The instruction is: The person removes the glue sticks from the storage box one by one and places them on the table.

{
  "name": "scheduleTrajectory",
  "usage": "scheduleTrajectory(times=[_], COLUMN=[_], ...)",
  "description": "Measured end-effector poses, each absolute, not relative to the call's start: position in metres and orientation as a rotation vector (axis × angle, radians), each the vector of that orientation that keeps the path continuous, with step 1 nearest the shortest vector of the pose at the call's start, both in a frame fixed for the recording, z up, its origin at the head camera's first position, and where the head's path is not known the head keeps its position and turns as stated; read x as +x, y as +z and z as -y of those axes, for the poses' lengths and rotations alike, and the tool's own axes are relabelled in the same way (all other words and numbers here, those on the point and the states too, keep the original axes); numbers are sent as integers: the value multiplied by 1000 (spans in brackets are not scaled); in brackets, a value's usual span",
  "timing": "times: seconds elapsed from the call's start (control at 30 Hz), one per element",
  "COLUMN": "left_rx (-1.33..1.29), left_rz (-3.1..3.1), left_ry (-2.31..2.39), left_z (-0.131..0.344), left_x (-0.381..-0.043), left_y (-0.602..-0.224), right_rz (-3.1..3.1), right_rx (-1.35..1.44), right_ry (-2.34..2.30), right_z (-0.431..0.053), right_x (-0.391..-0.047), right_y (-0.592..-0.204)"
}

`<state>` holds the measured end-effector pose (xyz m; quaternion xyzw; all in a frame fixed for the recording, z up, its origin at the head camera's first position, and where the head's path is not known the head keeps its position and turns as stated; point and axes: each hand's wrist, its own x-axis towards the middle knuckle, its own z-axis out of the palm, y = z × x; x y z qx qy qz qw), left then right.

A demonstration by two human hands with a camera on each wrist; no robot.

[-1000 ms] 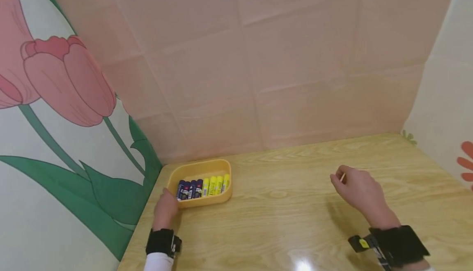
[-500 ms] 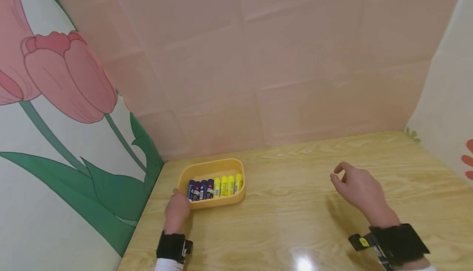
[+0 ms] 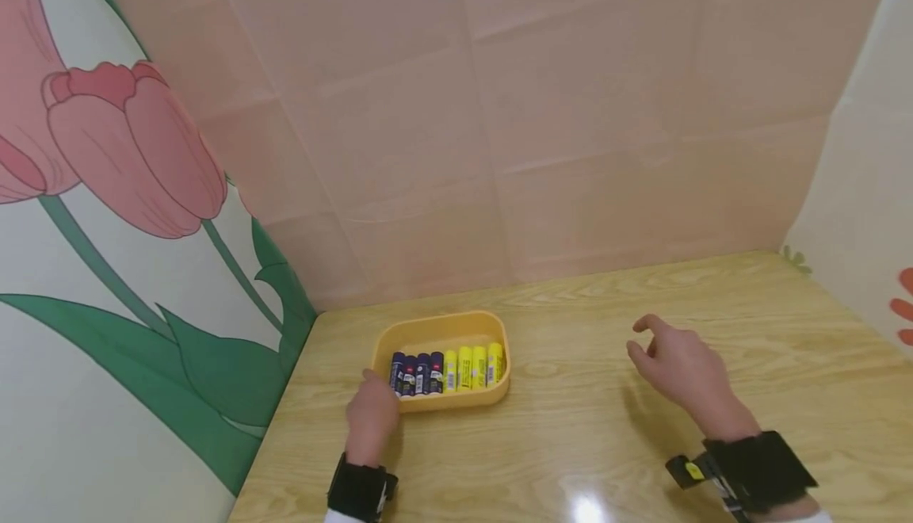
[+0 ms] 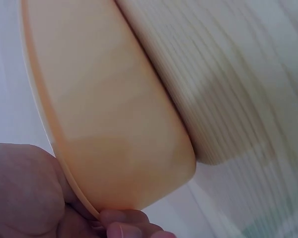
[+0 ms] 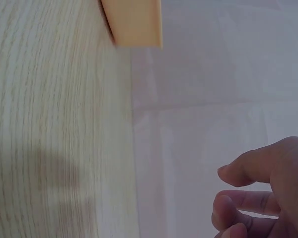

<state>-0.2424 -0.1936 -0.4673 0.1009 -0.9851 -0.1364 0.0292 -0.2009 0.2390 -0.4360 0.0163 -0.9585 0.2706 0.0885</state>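
A shallow yellow-orange plastic tray [image 3: 453, 401] stands on the wooden table in the head view. Inside lie several dark blue sticks [image 3: 422, 374] and several yellow sticks [image 3: 465, 368], side by side in a row, capped tubes that look like glue sticks. My left hand [image 3: 372, 414] grips the tray's front left corner. In the left wrist view the thumb side and the fingers [image 4: 124, 218] close on the rim from both sides. My right hand [image 3: 686, 368] hovers over the table to the right of the tray, its fingers [image 5: 248, 168] loosely bent, apart, and holding nothing.
The light wood table [image 3: 571, 349] meets a pinkish covered wall [image 3: 585, 150] at the back. A panel with printed tulips [image 3: 135, 150] borders the left side, and a pale panel [image 3: 856, 214] the right. Black straps [image 3: 759, 471] with cameras sit on both wrists.
My left hand has slid the tray to the right along the table, with the sticks in it. My right hand's thumb and index finger have parted, and the hand has shifted slightly left.
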Motion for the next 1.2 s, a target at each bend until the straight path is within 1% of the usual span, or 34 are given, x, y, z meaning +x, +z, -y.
scheduleTrajectory(times=[0.23,0.63,0.93,1.13,1.2], left_rx=[272,241,201,161,145], left_rz=[3005,2967,2991,3039,3054], left_ry=[-397,-182,-194,-150,-169], left_z=[176,141,118,103,106], left_x=[-234,-222,-216,-212,-214], left_y=[-465,-465,-472,-468,-466], right_rz=[2855,2883,2896,2952,2969], right_rx=[60,77,61,47,38], right_ry=[795,797,786,782,769], right_z=[-234,-229,-222,-219,-210], right_x=[-201,-200,-202,-204,-206], right_y=[-438,-441,-444,-444,-441])
